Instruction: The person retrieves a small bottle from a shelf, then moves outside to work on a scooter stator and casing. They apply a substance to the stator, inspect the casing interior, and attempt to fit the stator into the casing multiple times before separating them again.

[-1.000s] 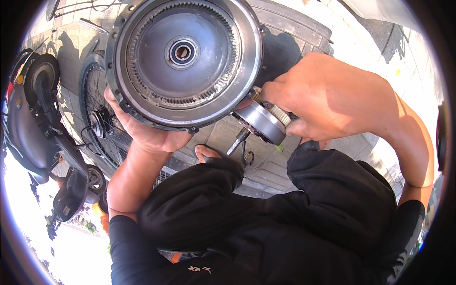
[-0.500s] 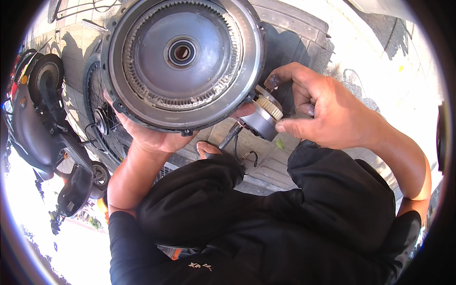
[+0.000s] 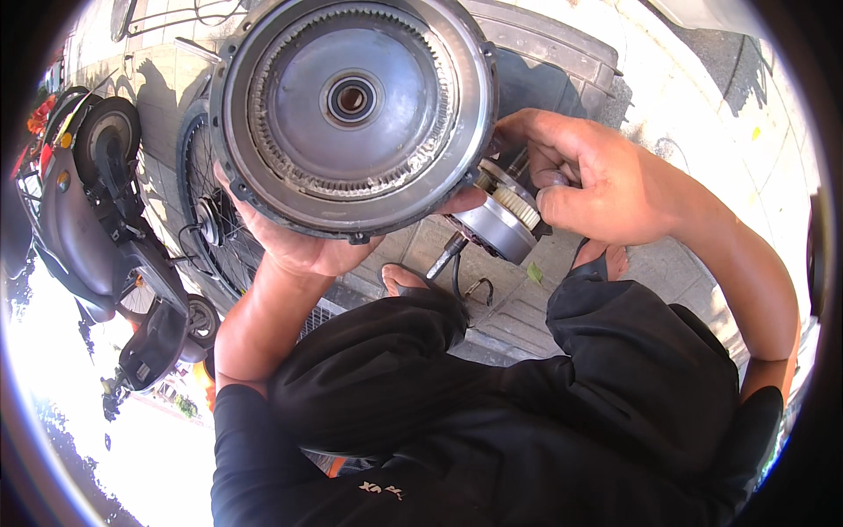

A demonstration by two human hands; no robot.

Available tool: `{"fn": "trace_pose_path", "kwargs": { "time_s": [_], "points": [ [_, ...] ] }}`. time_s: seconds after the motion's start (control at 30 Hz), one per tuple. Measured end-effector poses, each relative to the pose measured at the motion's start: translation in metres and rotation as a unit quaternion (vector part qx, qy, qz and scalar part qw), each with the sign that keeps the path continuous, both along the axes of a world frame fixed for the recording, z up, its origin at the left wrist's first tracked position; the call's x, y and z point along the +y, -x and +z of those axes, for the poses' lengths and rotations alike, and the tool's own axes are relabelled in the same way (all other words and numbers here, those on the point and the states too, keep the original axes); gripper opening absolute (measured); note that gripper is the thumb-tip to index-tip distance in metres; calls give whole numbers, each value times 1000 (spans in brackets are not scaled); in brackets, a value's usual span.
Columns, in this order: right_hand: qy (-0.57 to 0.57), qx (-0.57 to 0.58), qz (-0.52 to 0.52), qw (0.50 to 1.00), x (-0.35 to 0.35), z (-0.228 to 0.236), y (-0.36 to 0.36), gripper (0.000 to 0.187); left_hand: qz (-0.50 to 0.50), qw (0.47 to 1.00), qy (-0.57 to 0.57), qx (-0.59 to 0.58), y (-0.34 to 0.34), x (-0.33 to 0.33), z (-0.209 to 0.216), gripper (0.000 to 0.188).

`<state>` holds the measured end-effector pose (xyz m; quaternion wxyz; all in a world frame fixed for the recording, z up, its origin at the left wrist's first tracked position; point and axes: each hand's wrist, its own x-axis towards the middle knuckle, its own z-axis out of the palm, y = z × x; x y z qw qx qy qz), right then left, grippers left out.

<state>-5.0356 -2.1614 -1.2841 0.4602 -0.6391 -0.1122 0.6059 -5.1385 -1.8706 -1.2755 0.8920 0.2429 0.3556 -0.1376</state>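
My left hand [image 3: 316,255] grips the rim of a round metal hub motor shell [image 3: 290,211] from below, its open side facing up. A toothed ring lines the shell's inside, with grease along the teeth, and a bearing sits in the centre. Some fingertips show past the shell's right edge. Just right of the shell is the hub motor core [image 3: 496,230], with a pale toothed gear [image 3: 518,206], a shaft and a cable. My right hand [image 3: 597,189] is closed at the core's upper right, thumb at the gear's edge. Its inner fingertips are partly hidden.
A scooter [image 3: 88,220] stands at the left, beside a spoked wheel [image 3: 198,176]. Behind the shell lies a large dark grey box-like piece [image 3: 562,44] on the paving. My knees and sandalled feet are below the core, near a green leaf [image 3: 535,273].
My right thumb has moved up from the core's casing to the gear's edge, and its fingers have curled in. Shell and core have shifted slightly right in view along with the surroundings.
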Motion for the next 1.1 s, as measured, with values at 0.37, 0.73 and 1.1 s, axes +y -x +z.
{"fn": "trace_pose_path", "kwargs": {
  "time_s": [0.37, 0.73, 1.1],
  "points": [
    [-122, -49, -137, 982, -14, 23, -5, 54, -23, 987, 64, -148, -1, -2, 5, 77],
    [-37, -524, 65, 849, 37, 71, 14, 75, -61, 987, 58, -138, 6, -9, 51, 61],
    [14, -804, 176, 568, 66, 79, 22, 68, -79, 987, 73, -123, 29, -5, 65, 62]
  ]
}}
